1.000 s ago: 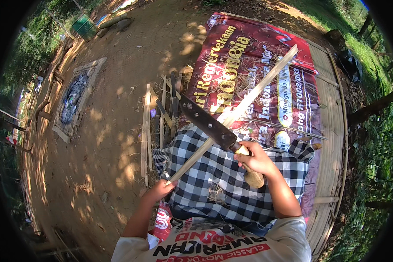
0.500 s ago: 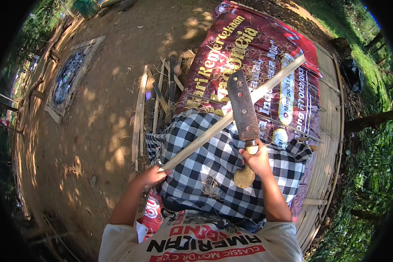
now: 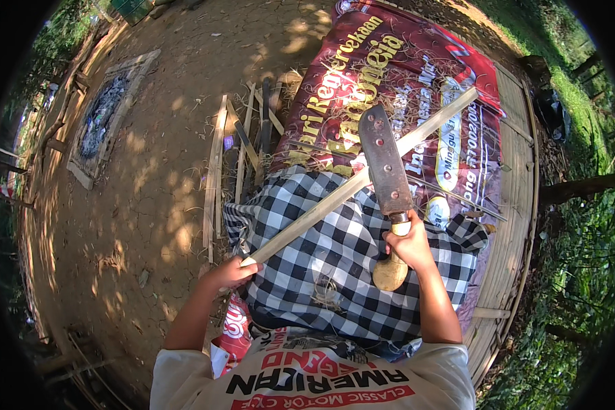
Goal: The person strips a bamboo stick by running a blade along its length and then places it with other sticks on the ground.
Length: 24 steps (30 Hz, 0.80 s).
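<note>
My left hand (image 3: 231, 272) grips the near end of a long pale strip, likely split bamboo (image 3: 310, 217), which slants up to the right over my lap. In my right hand (image 3: 410, 242) is a machete (image 3: 387, 160) with a broad dark blade and a curved wooden handle (image 3: 391, 272). Its blade points away from me and lies across the strip near the middle, hiding part of it. Beneath both, a black-and-white checked cloth (image 3: 301, 253) covers my lap, with a small tuft of shavings (image 3: 328, 292) on it.
A dark red printed banner (image 3: 314, 123), strewn with curly shavings, covers a bamboo platform (image 3: 516, 205). Several strips (image 3: 215, 164) lean at the platform's left side above the dirt floor (image 3: 137, 225). A framed ash pit (image 3: 104, 116) lies further left.
The machete and my right hand have shifted slightly to the right along the strip. My left hand still holds the strip's near end, slightly further left.
</note>
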Tool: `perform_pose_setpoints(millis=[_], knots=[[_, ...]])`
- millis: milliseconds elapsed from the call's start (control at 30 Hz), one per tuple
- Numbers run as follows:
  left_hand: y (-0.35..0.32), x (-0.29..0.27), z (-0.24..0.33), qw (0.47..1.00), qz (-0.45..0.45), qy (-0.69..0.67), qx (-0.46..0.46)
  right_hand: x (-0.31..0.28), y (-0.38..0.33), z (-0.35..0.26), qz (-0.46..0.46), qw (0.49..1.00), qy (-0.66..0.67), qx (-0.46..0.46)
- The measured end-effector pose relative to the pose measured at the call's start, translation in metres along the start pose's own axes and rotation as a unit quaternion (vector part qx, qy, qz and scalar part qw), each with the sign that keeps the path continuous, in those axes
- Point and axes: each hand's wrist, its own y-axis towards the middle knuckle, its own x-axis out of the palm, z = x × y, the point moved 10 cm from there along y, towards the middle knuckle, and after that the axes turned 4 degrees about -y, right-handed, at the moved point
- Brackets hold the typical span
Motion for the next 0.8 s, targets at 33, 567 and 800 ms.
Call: perform_pose_setpoints(millis=[33, 567, 800], knots=[[0.001, -0.004, 0.000, 1.000, 0.007, 0.014, -0.004, -0.003, -0.001, -0.001, -0.011, 1.000, -0.001, 0.003], [0.010, 0.002, -0.015, 1.000, 0.003, -0.005, -0.030, 0.098, -0.045, 0.002, -0.135, 0.971, -0.143, -0.133], [0.015, 0.004, -0.022, 0.999, -0.008, -0.052, 0.002, 0.026, 0.009, -0.020, -0.049, 0.998, -0.031, -0.001]])
